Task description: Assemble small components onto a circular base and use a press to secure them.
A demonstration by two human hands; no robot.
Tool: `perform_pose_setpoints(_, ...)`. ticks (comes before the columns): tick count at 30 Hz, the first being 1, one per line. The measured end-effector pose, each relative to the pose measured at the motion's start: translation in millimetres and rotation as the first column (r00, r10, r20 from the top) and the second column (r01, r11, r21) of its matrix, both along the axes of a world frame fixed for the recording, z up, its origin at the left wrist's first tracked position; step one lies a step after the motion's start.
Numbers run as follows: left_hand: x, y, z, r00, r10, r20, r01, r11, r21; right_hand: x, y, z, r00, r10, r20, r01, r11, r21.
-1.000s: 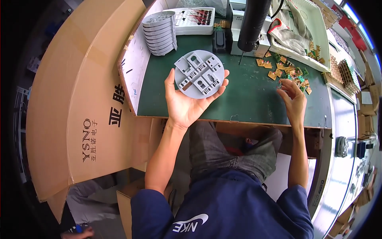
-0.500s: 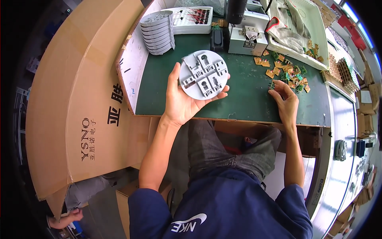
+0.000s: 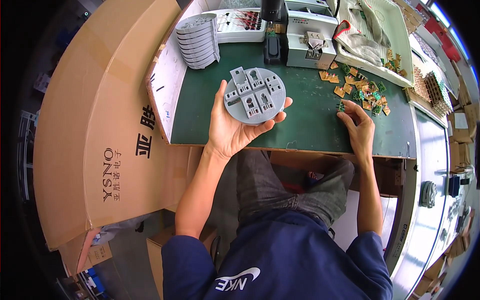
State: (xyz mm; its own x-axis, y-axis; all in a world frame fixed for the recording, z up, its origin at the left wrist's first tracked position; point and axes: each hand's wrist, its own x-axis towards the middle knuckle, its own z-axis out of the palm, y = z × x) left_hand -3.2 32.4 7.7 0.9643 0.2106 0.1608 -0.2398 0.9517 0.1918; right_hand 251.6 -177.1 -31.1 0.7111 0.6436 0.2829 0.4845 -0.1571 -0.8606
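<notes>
A round grey plastic fixture (image 3: 260,102), with raised square blocks, slots and round holes on its face, rests in my left hand (image 3: 231,131). The fingers wrap round it from beneath and the thumb lies along its left edge. It is held above the green work mat, face up and slightly tilted. My right hand (image 3: 361,131) pinches a small green circuit board (image 3: 341,106) between thumb and fingers, low over the mat. Just beyond that hand lies a loose pile of small green and copper-coloured circuit boards (image 3: 367,95).
A stack of grey round fixtures (image 3: 197,42) stands far left, beside a white tray (image 3: 235,35) with red-and-black wired parts. Behind the mat are a metal bench machine (image 3: 310,42) and a black cylinder (image 3: 271,10). Gloves (image 3: 357,45) lie in a pale bin (image 3: 400,80). A big carton (image 3: 95,125) flanks the left.
The grey fixture has tilted in my left hand and sits slightly lower. The black cylinder has shifted left. Another person's hand at the lower left has left the view. My right hand is nearly still.
</notes>
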Motion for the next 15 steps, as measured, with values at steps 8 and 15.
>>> perform_pose_setpoints(8,-5,-4,1,0.999,0.004,-0.032,-0.006,0.999,-0.050,-5,-1,3,1.000,0.021,0.000,-0.021,0.999,-0.040)
perform_pose_setpoints(15,-18,-21,-4,0.984,-0.137,-0.110,0.163,0.949,0.269,-1,-6,2,1.000,-0.015,-0.015,0.015,1.000,0.003)
